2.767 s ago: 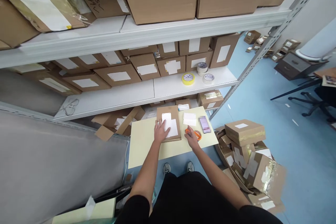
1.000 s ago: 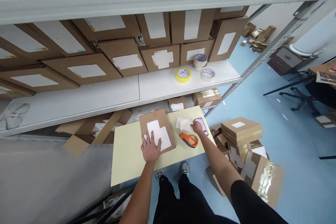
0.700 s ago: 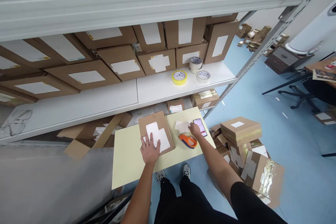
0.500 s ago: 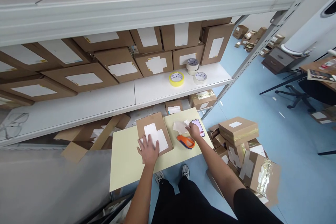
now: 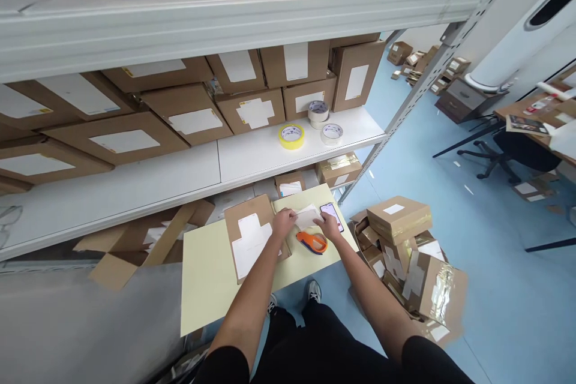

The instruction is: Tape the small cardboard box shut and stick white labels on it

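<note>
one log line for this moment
left hand: at white paper | right hand: holding white paper | orange tool: on yellow board | phone: by right hand

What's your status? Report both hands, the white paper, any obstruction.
Left hand and right hand gripping white paper at opposite sides. Lifted or resting, can't tell. Orange tool close on near side, phone beside right hand.

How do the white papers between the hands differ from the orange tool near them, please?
The white papers are held by the left hand and right hand, while the orange tool lies unheld. The white papers look flat and thin; the orange tool is curved, with a loop. The white papers are plain pale, whereas the orange tool also has a dark blue edge.
</note>
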Available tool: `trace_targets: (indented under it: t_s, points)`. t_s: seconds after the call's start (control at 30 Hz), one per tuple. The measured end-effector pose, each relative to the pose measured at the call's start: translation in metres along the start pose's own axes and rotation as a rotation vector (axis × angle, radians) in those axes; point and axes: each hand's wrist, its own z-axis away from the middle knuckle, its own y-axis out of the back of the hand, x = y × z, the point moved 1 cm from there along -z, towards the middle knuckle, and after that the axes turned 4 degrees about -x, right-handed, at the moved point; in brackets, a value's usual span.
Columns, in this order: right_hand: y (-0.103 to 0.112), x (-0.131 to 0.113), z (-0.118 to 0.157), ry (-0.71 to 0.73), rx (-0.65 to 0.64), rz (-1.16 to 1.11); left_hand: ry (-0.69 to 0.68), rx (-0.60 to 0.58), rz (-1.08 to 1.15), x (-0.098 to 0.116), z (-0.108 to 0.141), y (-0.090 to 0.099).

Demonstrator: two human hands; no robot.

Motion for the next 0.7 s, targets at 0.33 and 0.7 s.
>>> trace_targets:
  t_s: [0.33,0.7]
  points:
    - [0.007,-0.016,0.021,0.076,-0.132,-0.18,-0.25,-0.049,-0.013,-0.008,0.038,0.049]
    - [-0.012,-0.102,-0.006,0.371,-0.594,-0.25,-0.325,0.031,-0.005,-0.017,0.096,0.138]
